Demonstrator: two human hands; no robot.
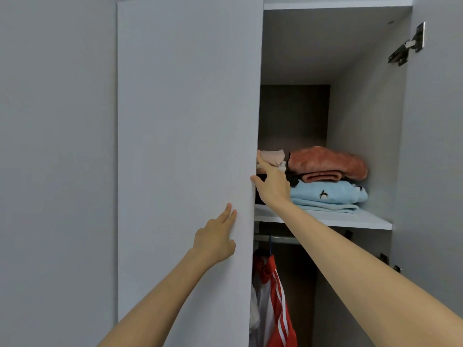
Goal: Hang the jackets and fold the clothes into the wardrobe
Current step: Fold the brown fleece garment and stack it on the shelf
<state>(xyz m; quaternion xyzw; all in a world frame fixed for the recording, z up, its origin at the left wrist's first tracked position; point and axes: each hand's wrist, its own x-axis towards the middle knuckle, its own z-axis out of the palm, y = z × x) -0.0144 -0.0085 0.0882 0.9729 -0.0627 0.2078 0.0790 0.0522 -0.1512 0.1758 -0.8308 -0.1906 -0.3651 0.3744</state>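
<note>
Arms (375, 284) outstretched: left hand (215, 242) flat, fingers straight, on wardrobe door (185, 146); right hand (271, 186) gripping that door's edge; folded clothes (328, 181) stacked on shelf (363, 220), red jacket (275, 296) hanging below; door probably best swung gently, fingers kept clear of the stack.

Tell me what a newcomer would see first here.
Two hands meet the grey door in the middle: the left hand presses its front, the right hand holds its edge. Inside, folded clothes lie stacked on the shelf, and a red jacket hangs below it.
</note>
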